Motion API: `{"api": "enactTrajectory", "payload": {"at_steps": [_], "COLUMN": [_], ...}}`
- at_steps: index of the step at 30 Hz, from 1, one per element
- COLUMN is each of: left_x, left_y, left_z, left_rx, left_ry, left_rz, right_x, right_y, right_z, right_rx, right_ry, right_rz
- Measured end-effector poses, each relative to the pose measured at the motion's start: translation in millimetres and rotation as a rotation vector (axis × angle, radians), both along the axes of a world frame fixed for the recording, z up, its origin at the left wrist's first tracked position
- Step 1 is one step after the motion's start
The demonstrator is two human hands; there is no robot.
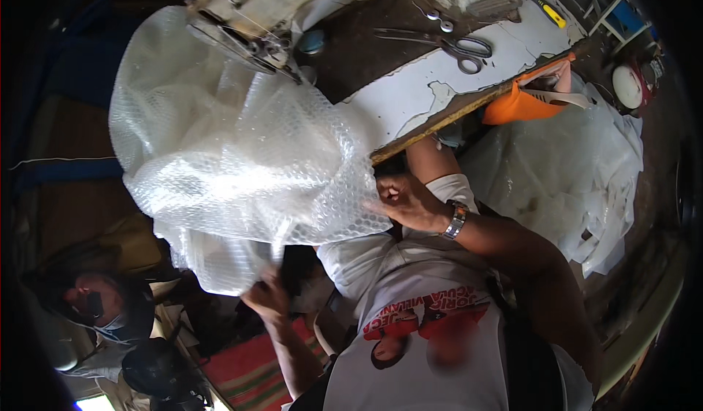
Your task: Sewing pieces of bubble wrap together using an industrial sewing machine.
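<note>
A large, crumpled sheet of clear bubble wrap point(242, 147) spreads over the left part of the worktable and hangs past its edge. My right hand point(414, 204), with a metal-band watch point(455, 220) on the wrist, has its fingers curled at the sheet's right edge, gripping it. Lower down, my left hand point(268, 297) is closed on a narrow hanging end of the same bubble wrap, slightly blurred. Over the sheet's far side stands the head of a sewing machine point(249, 37); its needle area is partly hidden by the wrap.
Black-handled scissors point(469, 53) and a yellow screwdriver point(551, 15) lie on the worn tabletop point(399, 107). An orange pouch point(523, 105) hangs at the table's edge, above a heap of clear plastic sheeting point(556, 169) on the right. A red striped cloth point(245, 374) is below left.
</note>
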State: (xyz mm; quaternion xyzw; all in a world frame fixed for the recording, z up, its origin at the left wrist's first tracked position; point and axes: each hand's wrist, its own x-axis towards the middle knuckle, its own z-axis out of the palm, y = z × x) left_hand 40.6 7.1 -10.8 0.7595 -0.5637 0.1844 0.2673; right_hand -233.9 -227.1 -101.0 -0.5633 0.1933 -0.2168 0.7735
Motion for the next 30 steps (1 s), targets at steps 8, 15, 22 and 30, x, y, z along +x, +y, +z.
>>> {"api": "enactTrajectory", "payload": {"at_steps": [8, 15, 22, 30], "left_x": [-37.6, 14.7, 73.3, 92.0], "left_y": [-23.9, -92.2, -107.2, -38.8], "left_z": [116.4, 166.1, 105.7, 97.9], "left_rx": [-0.016, 0.870, 0.823, 0.471], "left_ry": [-0.126, 0.311, 0.084, -0.334], "left_rz": [-0.075, -0.213, -0.289, 0.040], "right_x": [-4.5, -11.5, -3.3, -0.4], "right_y": [-19.0, -21.3, -15.7, -13.7], "right_z": [16.6, 14.3, 11.4, 23.6], "right_rx": [-0.206, -0.164, -0.071, -0.127], "right_ry": [0.007, 0.045, -0.087, -0.017], "right_rz": [-0.030, 0.005, -0.008, 0.064]}}
